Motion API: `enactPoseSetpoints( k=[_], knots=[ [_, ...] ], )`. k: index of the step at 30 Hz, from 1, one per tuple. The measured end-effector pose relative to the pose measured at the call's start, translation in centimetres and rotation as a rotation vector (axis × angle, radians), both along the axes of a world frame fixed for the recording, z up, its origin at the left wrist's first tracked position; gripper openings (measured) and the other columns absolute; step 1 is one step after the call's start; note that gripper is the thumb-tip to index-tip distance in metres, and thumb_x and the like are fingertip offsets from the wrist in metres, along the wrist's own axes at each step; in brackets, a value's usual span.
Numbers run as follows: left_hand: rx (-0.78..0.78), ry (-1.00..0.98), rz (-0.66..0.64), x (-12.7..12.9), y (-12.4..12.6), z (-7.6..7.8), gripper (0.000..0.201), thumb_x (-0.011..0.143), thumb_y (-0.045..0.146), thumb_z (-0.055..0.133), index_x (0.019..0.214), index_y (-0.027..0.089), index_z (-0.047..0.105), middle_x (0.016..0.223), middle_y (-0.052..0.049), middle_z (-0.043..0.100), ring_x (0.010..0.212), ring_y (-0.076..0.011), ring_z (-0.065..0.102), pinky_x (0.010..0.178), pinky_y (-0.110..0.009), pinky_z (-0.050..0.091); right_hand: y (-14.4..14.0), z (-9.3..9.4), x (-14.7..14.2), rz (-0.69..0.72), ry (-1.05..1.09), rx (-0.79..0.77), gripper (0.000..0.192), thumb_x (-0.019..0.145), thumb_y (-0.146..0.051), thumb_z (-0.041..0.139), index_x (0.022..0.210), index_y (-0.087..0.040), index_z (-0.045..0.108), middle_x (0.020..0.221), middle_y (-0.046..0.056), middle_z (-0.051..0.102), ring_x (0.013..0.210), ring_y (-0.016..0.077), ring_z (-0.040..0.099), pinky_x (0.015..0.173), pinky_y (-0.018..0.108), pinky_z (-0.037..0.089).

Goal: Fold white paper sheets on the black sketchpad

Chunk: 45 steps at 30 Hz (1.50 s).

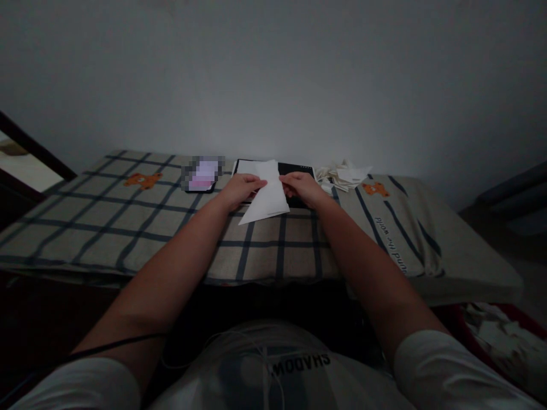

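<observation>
Nearest to us, at the bottom of the view, we are seeing a pale shirt (273, 370) with dark lettering, and a thin dark cable (115, 344) is trailing across the left arm. Both bare forearms are reaching forward over the near edge of a surface that is wearing a checked cloth (128, 228) of beige with dark blue lines.

Past the near edge, around the middle of the cloth, we are holding a white sheet of paper (268, 196) between both hands. The left hand (241, 188) is gripping the sheet's left side, fingers closed on it, and the right hand (304, 187) is pinching its right side in the same way. The two hands are sitting close together with only the paper between them. The sheet is tilting, its lower corner pointing down towards the near left.

Just behind the paper, a dark flat tablet (297, 169) is lying on the cloth, partly hidden by the sheet. Left of it, a blurred-out phone (203, 173) is lying near the far edge. Right of the tablet, a loose pile of white papers (344, 175) is resting by the far edge, just beside an orange bear print (375, 189). Another orange bear print (143, 180) is showing towards the far left corner.

Beyond the far edge, a plain grey wall (273, 74) is filling the rest of the view.
</observation>
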<state>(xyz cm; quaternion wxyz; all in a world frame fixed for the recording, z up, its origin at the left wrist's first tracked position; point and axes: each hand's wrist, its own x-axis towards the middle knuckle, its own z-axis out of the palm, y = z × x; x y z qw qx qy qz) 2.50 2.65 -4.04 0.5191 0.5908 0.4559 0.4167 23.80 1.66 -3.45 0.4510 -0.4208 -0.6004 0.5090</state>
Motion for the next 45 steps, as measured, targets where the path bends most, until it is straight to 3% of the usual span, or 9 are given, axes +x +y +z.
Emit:
enactPoseSetpoints(
  k=[3,8,14,18,21,26,33,38,45],
  knots=[
    [-0.002,0.033,-0.022,0.0,-0.1,0.1,0.024,0.069,0.036,0.082,0.073,0.015,0.071,0.077,-0.005,0.069,0.065,-0.012,0.057,0.059,-0.023,0.043,0.0,0.1,-0.1,-0.017,-0.003,0.026,0.017,0.085,-0.031,0.07,0.078,-0.016,0.069,0.066,-0.001,0.063,0.058,0.009,0.054,0.054,0.023,0.041],
    [-0.004,0.047,-0.027,0.1,-0.4,0.3,0.024,0.068,0.037,0.083,0.07,0.016,0.071,0.072,-0.004,0.068,0.062,-0.0119,0.055,0.057,-0.024,0.041,0.0,0.0,-0.3,-0.086,-0.066,0.072,0.017,0.084,-0.029,0.07,0.072,-0.017,0.067,0.062,-0.002,0.06,0.056,0.0086,0.05,0.055,0.023,0.041],
    [0.04,0.16,-0.061,-0.1,-0.8,0.6,0.028,0.07,0.04,0.08,0.065,0.017,0.065,0.053,0.004,0.05,0.049,-0.0082,0.037,0.049,-0.024,0.025,0.4,-0.6,-0.2,-0.025,0.035,-0.038,0.021,0.082,-0.036,0.073,0.076,-0.017,0.066,0.066,-0.001,0.063,0.058,0.0087,0.054,0.054,0.022,0.042],
    [0.059,0.214,-0.078,-0.1,-0.9,0.7,0.03,0.072,0.043,0.08,0.066,0.018,0.065,0.053,0.004,0.048,0.048,-0.0084,0.035,0.049,-0.025,0.019,0.6,-0.7,-0.1,-0.033,0.073,0.0,0.02,0.081,-0.035,0.075,0.077,-0.017,0.067,0.065,-0.002,0.062,0.057,0.0076,0.053,0.055,0.021,0.042],
    [0.052,0.204,-0.079,-0.1,-1.0,0.7,0.03,0.071,0.042,0.081,0.067,0.018,0.064,0.054,0.004,0.047,0.048,-0.0081,0.035,0.049,-0.025,0.019,0.5,-0.6,-0.1,-0.057,0.069,0.004,0.021,0.079,-0.033,0.077,0.074,-0.017,0.065,0.064,-0.002,0.062,0.057,0.0077,0.054,0.055,0.021,0.042],
    [0.058,0.205,-0.066,0.0,-1.3,0.8,0.03,0.069,0.041,0.082,0.067,0.017,0.065,0.056,0.003,0.049,0.05,-0.0081,0.037,0.049,-0.025,0.019,0.4,-0.5,-0.1,-0.042,0.117,-0.042,0.032,0.081,-0.046,0.075,0.073,-0.018,0.062,0.066,-0.002,0.062,0.059,0.0088,0.056,0.057,0.022,0.046],
    [0.047,0.189,-0.08,0.1,-1.2,0.7,0.027,0.069,0.039,0.082,0.068,0.017,0.067,0.06,0.002,0.054,0.053,-0.0092,0.041,0.051,-0.025,0.023,0.1,0.0,-0.5,-0.136,0.048,0.005,0.033,0.09,-0.041,0.068,0.067,-0.019,0.06,0.063,-0.001,0.06,0.057,0.0092,0.055,0.057,0.023,0.046],
    [0.121,0.222,-0.06,-0.1,-0.8,0.4,0.028,0.066,0.04,0.083,0.067,0.016,0.069,0.063,0.0,0.058,0.057,-0.0099,0.044,0.052,-0.025,0.027,-0.1,0.2,-0.6,-0.152,0.007,0.02,0.037,0.094,-0.04,0.063,0.064,-0.019,0.059,0.063,0.0,0.06,0.056,0.0098,0.054,0.058,0.024,0.046],
    [0.109,0.123,0.081,0.0,-0.7,0.8,0.025,0.071,0.038,0.081,0.076,0.016,0.07,0.064,0.0,0.059,0.054,-0.0098,0.044,0.052,-0.025,0.031,-0.4,0.1,-0.3,-0.005,-0.049,-0.015,0.025,0.087,-0.036,0.072,0.072,-0.017,0.068,0.066,0.001,0.065,0.06,0.0098,0.058,0.06,0.023,0.047]
  ],
)
